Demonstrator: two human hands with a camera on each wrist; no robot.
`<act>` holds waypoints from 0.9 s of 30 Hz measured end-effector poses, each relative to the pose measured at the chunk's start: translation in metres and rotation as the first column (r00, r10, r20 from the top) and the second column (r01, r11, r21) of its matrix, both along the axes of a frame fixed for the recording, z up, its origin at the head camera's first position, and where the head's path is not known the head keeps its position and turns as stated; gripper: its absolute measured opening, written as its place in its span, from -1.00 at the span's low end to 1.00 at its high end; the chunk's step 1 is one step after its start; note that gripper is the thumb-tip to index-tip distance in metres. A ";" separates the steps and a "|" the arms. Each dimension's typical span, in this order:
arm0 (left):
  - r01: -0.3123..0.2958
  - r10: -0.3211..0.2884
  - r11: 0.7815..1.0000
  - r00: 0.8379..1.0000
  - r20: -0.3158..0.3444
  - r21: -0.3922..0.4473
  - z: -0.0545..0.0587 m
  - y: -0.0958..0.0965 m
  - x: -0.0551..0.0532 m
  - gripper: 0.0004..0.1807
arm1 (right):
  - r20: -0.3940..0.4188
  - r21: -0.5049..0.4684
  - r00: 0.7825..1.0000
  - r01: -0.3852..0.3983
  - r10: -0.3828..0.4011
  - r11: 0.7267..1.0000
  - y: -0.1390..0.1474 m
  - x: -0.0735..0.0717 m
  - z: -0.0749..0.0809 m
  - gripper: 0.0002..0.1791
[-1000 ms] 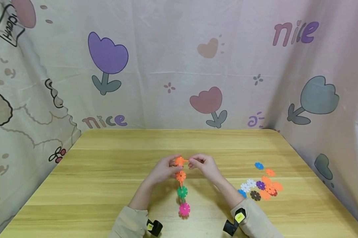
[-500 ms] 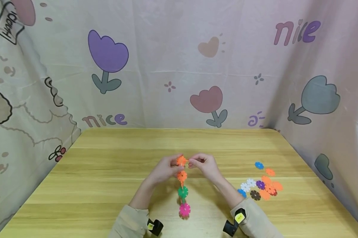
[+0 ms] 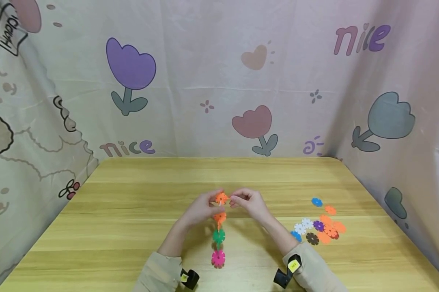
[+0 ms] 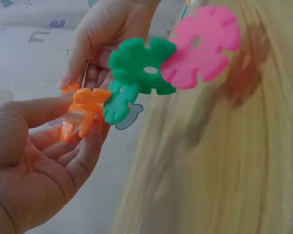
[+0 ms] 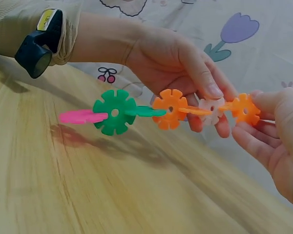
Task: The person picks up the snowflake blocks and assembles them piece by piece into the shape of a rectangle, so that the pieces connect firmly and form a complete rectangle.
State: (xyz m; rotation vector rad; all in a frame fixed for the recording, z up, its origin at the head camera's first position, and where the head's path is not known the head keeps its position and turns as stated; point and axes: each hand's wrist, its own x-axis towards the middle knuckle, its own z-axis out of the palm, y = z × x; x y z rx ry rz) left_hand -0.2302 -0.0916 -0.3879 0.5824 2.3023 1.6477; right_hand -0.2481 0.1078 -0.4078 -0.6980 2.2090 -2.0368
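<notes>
A chain of interlocking notched plastic discs hangs between the hands above the table. From its low near end it runs through a pink disc (image 3: 218,258), green discs (image 5: 115,112), orange discs (image 5: 170,109) and a whitish disc (image 5: 212,111) to more orange at the far end. My left hand (image 3: 202,209) grips the chain at the whitish disc between thumb and fingers. With thumb and fingertips, my right hand (image 3: 251,202) pinches the end orange disc (image 5: 245,109). Fingers partly cover the discs at the upper end.
Loose notched discs lie on the wooden table (image 3: 132,227) at the right, beside the right forearm: a purple disc (image 3: 318,226), a black disc (image 3: 312,238), and several orange, white and blue ones. A printed curtain (image 3: 190,81) stands behind and along both sides.
The chain's lower end with the green and pink discs has swung slightly to the left. Both hands stay in nearly the same place and keep their hold.
</notes>
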 end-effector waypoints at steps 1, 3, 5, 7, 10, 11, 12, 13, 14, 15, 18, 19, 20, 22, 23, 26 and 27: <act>0.001 -0.001 1.000 1.000 0.001 0.000 0.000 0.000 0.000 -0.33 | 0.005 -0.002 1.000 -0.002 0.002 1.000 0.000 0.000 0.000 -0.77; 0.002 -0.002 1.000 1.000 0.000 0.001 0.000 0.000 0.000 -0.33 | 0.012 -0.003 1.000 -0.006 0.006 1.000 0.001 0.000 0.000 -0.76; 0.001 -0.001 1.000 1.000 0.007 0.007 0.000 -0.001 0.000 -0.32 | 0.019 -0.003 1.000 -0.006 0.006 1.000 0.002 0.000 0.000 -0.75; -0.003 0.003 1.000 1.000 0.015 0.013 -0.001 -0.002 0.000 -0.33 | 0.023 0.003 1.000 0.001 -0.001 1.000 0.003 -0.001 0.000 -0.75; -0.017 0.017 1.000 1.000 0.023 0.012 -0.001 -0.003 -0.001 -0.34 | 0.029 0.005 0.999 0.016 -0.016 1.000 0.005 -0.001 0.000 -0.73; -0.020 0.020 1.000 1.000 0.023 0.012 -0.002 -0.003 -0.001 -0.35 | 0.028 0.004 0.999 0.020 -0.020 1.000 0.006 -0.002 0.000 -0.72; -0.023 0.023 1.000 0.999 0.022 0.012 -0.002 -0.003 -0.001 -0.36 | 0.030 0.007 0.999 0.026 -0.026 1.000 0.007 -0.002 -0.001 -0.71; -0.021 0.020 1.000 1.000 0.015 0.014 -0.002 -0.003 -0.001 -0.36 | 0.031 0.007 0.999 0.030 -0.030 1.000 0.009 -0.002 -0.001 -0.70; -0.020 0.020 1.000 1.000 0.013 0.013 -0.002 -0.003 -0.001 -0.37 | 0.033 0.007 0.999 0.036 -0.036 0.999 0.010 -0.002 -0.002 -0.69; -0.018 0.018 1.000 1.000 0.012 0.014 -0.002 -0.003 -0.002 -0.37 | 0.035 0.010 0.999 0.040 -0.040 0.999 0.012 -0.001 -0.002 -0.68; -0.012 0.012 1.000 1.000 0.002 0.024 -0.002 -0.002 -0.002 -0.39 | 0.042 0.019 0.998 0.054 -0.055 0.998 0.017 -0.001 -0.003 -0.67; -0.011 0.011 1.000 1.000 0.001 0.028 -0.002 -0.002 -0.003 -0.39 | 0.045 0.022 0.997 0.059 -0.060 0.998 0.019 0.000 -0.004 -0.67; -0.012 0.012 0.999 1.000 0.000 0.031 -0.002 -0.002 -0.002 -0.39 | 0.046 0.029 0.997 0.067 -0.068 0.997 0.022 0.000 -0.004 -0.67; -0.010 0.010 0.999 1.000 -0.005 0.037 -0.002 -0.002 -0.002 -0.40 | 0.052 0.037 0.996 0.075 -0.077 0.996 0.027 0.001 -0.005 -0.67; -0.008 0.008 0.999 1.000 -0.005 0.039 -0.002 -0.002 -0.002 -0.39 | 0.052 0.041 0.995 0.077 -0.079 0.996 0.030 0.002 -0.006 -0.67; -0.004 0.005 0.999 1.000 -0.004 0.044 -0.002 -0.002 -0.001 -0.39 | 0.059 0.045 0.994 0.086 -0.088 0.995 0.040 0.003 -0.008 -0.65; -0.004 0.005 0.999 1.000 -0.004 0.045 -0.002 -0.002 -0.001 -0.39 | 0.058 0.046 0.994 0.085 -0.087 0.995 0.044 0.004 -0.009 -0.64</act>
